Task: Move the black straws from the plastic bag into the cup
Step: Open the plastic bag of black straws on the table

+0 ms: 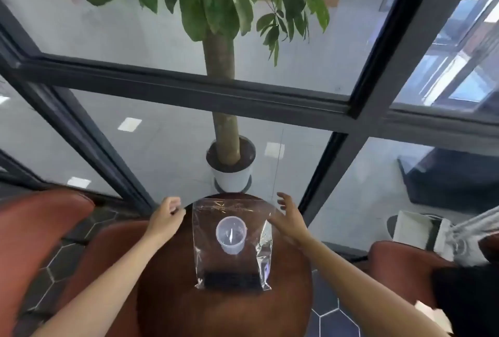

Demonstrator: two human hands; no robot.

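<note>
Black straws [232, 281] below both hands, untouched

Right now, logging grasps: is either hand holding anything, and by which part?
Nothing is clearly held. The left hand hovers loosely curled beside the plastic bag; the right hand, open, reaches its right edge.

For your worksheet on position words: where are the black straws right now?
In the head view, the black straws lie bunched at the near end of the plastic bag on the round table, nearer the person than the cup.
</note>
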